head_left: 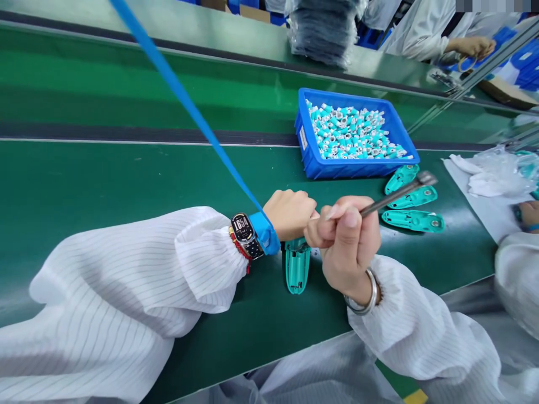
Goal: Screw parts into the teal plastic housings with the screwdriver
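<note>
My right hand [347,241] is shut around a slim metal hand tool [391,196], whose flared end points up and to the right. My left hand [289,214] is curled into a fist just behind it, wearing a blue wrist strap [261,232] and a smartwatch [244,235]. Below both hands, a teal plastic casing [297,269] stands on the green conveyor belt [126,179], its top end hidden. I cannot tell whether my left hand grips it. Several similar casings [412,221] lie to the right of the tool's tip.
A blue plastic crate [311,160] full of small teal-and-white parts sits beyond my hands. A blue cord [181,90] rises from the strap. A co-worker's hand [471,47] works at the far right, and another hand [529,213] rests beside a white sheet [484,196].
</note>
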A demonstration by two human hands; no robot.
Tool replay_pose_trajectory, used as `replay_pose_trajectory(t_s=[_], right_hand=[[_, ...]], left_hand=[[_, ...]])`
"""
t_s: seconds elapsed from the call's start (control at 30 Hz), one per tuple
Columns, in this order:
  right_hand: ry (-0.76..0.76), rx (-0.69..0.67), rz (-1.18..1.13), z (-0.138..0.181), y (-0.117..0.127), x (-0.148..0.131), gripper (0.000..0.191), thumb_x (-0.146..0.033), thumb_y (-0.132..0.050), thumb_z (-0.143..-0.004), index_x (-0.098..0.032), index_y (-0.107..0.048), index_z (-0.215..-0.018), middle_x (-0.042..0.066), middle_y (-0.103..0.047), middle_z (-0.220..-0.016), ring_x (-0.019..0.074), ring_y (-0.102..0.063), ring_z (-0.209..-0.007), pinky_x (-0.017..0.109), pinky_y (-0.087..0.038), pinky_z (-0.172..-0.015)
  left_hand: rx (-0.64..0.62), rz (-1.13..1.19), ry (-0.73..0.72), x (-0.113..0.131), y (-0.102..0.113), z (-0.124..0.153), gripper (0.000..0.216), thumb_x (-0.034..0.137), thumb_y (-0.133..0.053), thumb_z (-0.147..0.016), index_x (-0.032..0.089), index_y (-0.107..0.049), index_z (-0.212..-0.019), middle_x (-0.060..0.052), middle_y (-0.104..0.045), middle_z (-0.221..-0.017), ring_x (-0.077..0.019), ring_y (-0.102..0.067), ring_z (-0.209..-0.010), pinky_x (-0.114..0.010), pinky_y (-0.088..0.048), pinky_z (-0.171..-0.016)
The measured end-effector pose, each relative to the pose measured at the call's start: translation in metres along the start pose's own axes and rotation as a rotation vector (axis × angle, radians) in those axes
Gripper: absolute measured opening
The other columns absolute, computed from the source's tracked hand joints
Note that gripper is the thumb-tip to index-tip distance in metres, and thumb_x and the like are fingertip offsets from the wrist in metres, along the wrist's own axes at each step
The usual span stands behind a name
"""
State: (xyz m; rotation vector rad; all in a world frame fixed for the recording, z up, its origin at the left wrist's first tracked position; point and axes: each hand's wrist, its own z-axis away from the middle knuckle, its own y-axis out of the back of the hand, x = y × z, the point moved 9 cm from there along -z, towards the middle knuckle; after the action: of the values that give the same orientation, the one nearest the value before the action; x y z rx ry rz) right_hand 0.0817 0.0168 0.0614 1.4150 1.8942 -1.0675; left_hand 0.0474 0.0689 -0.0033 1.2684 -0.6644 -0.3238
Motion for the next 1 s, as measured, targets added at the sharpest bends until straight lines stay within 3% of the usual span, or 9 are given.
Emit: replay_pose_trajectory(t_s=[0.17, 0.5, 1.0], right_hand=[[0.055, 0.145, 0.020, -0.006, 0.018, -0.021, 0.019, -0.025, -0.037, -0.092, -0.021, -0.047, -0.077, -0.008, -0.019, -0.052, 0.0045, -0.014, -0.037, 0.017, -0.019, -0.032], [0.039, 0.137, 0.063, -0.005, 0.018, -0.016, 0.020, -0.024, -0.037, -0.092, -0.022, -0.048, -0.075, -0.008, -0.019, -0.051, 0.0046, -0.013, -0.035, 0.017, -0.019, -0.031], [0.163, 0.113, 0.116, 0.008, 0.016, -0.023, 0.015, -0.026, -0.043, -0.091, -0.023, -0.049, -0.077, -0.008, -0.023, -0.051, 0.0040, -0.018, -0.035, 0.016, -0.021, -0.031]], left_hand=[[0.117, -0.024, 0.049, -0.002, 0.005, -0.002, 0.036, 0.030, -0.032, -0.081, 0.015, -0.065, -0.080, -0.009, -0.063, -0.085, -0.0263, -0.062, -0.077, -0.033, -0.039, -0.060], [0.132, 0.005, 0.054, -0.001, 0.006, -0.002, 0.037, 0.029, -0.032, -0.079, 0.014, -0.066, -0.081, -0.010, -0.064, -0.083, -0.0266, -0.062, -0.077, -0.033, -0.039, -0.059], [0.197, 0.019, 0.090, -0.005, 0.008, -0.001, 0.036, 0.030, -0.034, -0.078, 0.013, -0.066, -0.078, -0.011, -0.064, -0.084, -0.0254, -0.061, -0.076, -0.031, -0.037, -0.059]])
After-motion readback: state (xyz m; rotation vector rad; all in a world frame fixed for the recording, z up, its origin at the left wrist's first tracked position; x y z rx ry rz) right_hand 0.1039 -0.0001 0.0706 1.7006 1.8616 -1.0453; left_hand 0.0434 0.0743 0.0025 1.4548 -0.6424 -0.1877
